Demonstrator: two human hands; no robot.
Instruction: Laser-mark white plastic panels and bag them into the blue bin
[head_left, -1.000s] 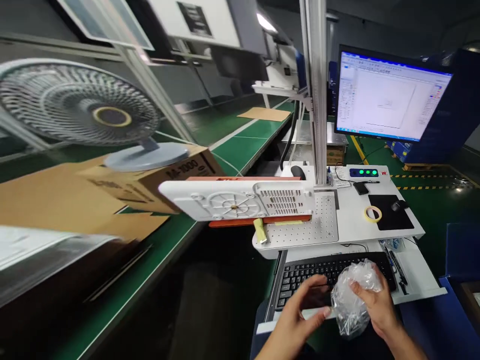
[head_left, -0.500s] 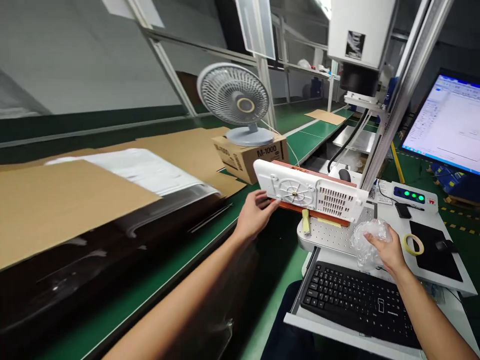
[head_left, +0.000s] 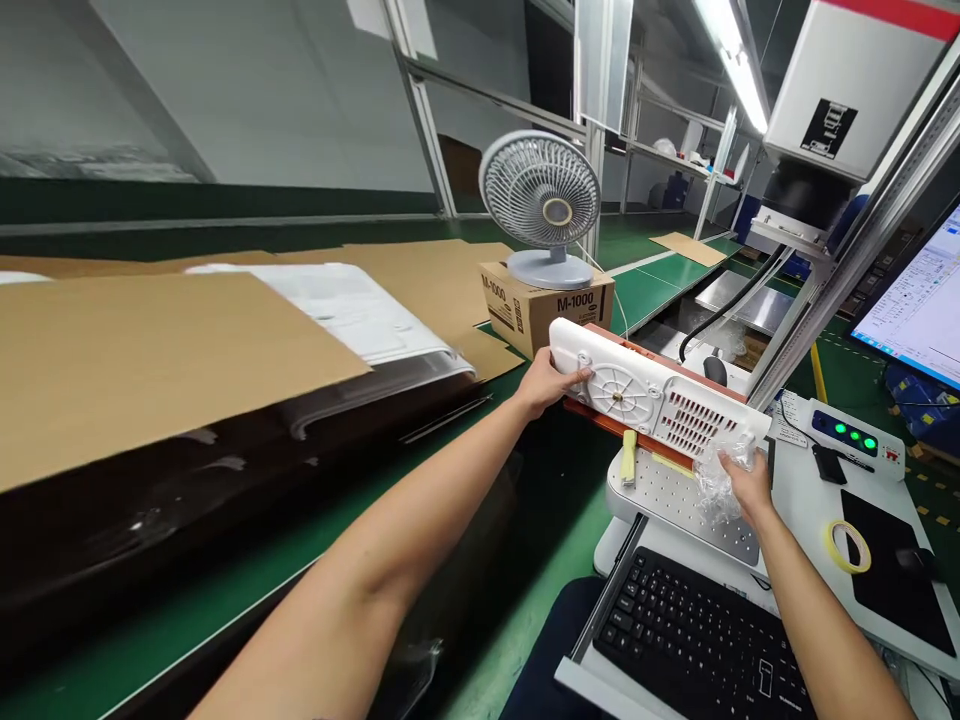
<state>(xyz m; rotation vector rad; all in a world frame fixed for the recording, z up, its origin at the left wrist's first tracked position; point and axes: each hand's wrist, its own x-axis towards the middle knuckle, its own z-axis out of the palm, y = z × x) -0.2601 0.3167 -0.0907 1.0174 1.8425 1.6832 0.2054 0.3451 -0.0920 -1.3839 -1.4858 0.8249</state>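
Now our left hand (head_left: 546, 386) grips the long white plastic panel (head_left: 658, 398), seemingly steadying it on edge | our right hand (head_left: 752, 488) clutches crumpled clear film (head_left: 716, 482) | panel above silvery perforated metal plate (head_left: 675, 507)

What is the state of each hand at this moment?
Left hand: closed on one end of the long white plastic panel.
Right hand: closed, holding crumpled clear plastic film.

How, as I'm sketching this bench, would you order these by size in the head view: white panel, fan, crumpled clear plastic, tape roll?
1. White panel and fan: too alike in area to rank; the panel is longer.
2. Crumpled clear plastic
3. Tape roll
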